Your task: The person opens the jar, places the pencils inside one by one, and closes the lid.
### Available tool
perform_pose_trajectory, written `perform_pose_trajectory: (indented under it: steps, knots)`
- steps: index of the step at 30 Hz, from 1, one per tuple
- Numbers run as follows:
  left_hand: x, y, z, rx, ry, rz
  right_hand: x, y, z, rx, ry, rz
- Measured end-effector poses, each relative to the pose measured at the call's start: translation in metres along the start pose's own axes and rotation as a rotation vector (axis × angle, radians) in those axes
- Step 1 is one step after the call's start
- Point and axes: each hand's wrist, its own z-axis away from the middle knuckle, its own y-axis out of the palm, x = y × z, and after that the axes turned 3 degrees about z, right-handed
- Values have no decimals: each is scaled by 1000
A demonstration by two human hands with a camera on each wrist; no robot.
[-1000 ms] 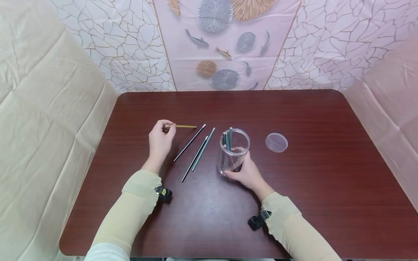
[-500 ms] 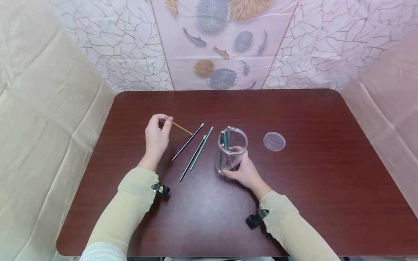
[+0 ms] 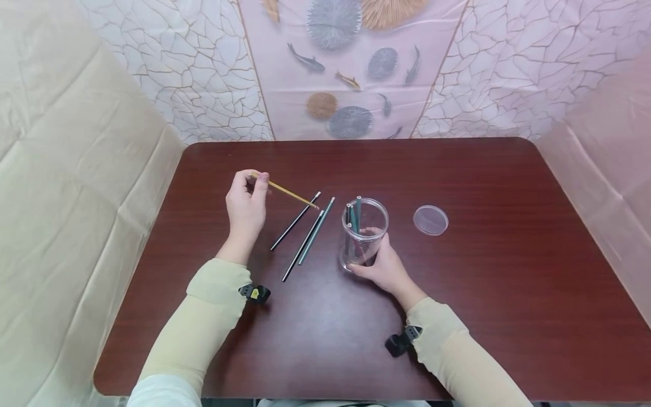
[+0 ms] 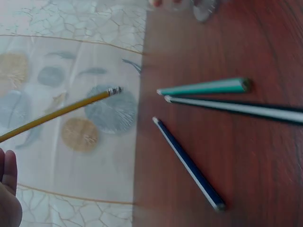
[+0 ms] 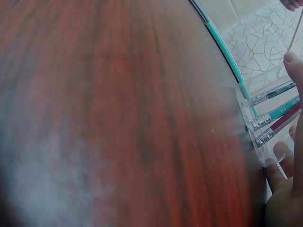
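Between thumb and fingers my left hand (image 3: 246, 206) pinches one end of a yellow pencil (image 3: 287, 193), raised above the table and slanting down to the right. In the left wrist view its metal-banded end (image 4: 115, 90) points away from the hand. My right hand (image 3: 383, 265) grips the lower part of a clear jar (image 3: 364, 237) that stands upright without its lid. Several pencils (image 3: 355, 217) lean inside the jar; green, dark and red ones show in the right wrist view. Left of the jar lie a green pencil (image 3: 316, 232), a black pencil (image 3: 300, 251) and a dark blue pencil (image 4: 187, 161).
A clear round lid (image 3: 430, 220) lies flat to the right of the jar. The dark red-brown table (image 3: 508, 271) meets a patterned cloth (image 3: 203, 68) at its far edge. Pale cloth walls (image 3: 71, 198) stand on both sides.
My left hand has lifted the yellow pencil off the low, level position, and its far end has swung right and downward over the lying pencils. The right hand and jar stay put.
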Motion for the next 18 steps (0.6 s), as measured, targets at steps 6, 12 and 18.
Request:
perform_pose_trajectory:
  steps: [6,12,18]
  knots:
    - [-17,1,-4,-92,-37,170,1,1,-1,0,-13,18]
    - [-36,4,-8,-153,-47,427,2,0,-1,-2,-3,9]
    - [-45,6,-7,-163,-30,479,3,0,-1,4,8,10]
